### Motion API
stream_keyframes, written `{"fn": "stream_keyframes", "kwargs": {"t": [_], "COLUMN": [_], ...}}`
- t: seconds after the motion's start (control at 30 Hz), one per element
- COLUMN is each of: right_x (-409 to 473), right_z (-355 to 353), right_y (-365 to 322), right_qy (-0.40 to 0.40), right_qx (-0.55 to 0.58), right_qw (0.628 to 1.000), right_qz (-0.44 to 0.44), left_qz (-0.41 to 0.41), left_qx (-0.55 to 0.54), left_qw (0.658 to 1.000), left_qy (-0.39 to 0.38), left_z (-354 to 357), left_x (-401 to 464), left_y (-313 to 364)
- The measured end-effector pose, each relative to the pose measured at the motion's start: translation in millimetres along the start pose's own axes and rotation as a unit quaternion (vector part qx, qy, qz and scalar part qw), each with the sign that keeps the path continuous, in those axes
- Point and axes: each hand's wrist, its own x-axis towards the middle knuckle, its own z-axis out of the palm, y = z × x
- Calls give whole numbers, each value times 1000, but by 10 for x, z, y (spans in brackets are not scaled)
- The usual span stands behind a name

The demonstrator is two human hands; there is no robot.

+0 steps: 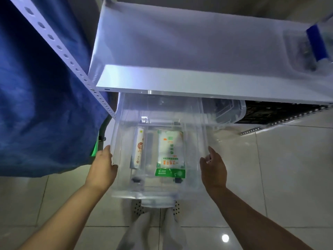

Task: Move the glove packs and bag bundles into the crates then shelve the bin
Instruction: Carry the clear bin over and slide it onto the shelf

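**Sliding the clear bin under the shelf: keep it level and square**

The clear plastic bin (pixel 158 150) is held off the tiled floor (pixel 270 168), its far end already under the white shelf board (pixel 189 85) and its near end out toward the person. Through its clear walls show a green-and-white glove pack (pixel 171 156) and, just left of it, a slim orange-and-white bag bundle (pixel 138 148). Whether they lie in the bin or in something beneath it cannot be told.

The left hand (pixel 103 168) presses flat against the bin's left wall, fingers fairly straight, thumb at the near edge. The right hand (pixel 214 168) lies against the right wall, fingers loosely spread. Neither grip closes around a rim; the bin looks squeezed between two palms.

To do this step well, I judge the squeeze must stay even on both sides, since smooth walls can slip from flat palms. Shifting the fingers under the base or the rim would be safer. The bin should go in straight. To its right, another clear container (pixel 227 110) sits under the same board, touching or nearly so, and the perforated upright (pixel 59 49) stands at its left, so there is little room for skew. Keep the far edge low enough to pass beneath the board.

A blue cloth (pixel 39 105) hangs at the left, near the left forearm, and could snag. A blue-handled container (pixel 310 49) rests on the shelf above, well apart.
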Motion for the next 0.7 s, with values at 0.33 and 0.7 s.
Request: {"fn": "stream_keyframes", "kwargs": {"t": [0.33,0.7], "right_x": [850,1348], "right_z": [476,675], "right_y": [57,-42], "right_qy": [16,22], "right_qx": [30,76], "right_qw": [998,994], "right_qz": [-60,-79], "left_qz": [-15,-13], "left_qx": [-71,-79], "left_qw": [994,990], "left_qy": [87,112], "left_z": [430,487], "left_x": [719,1177], "left_y": [110,305]}}
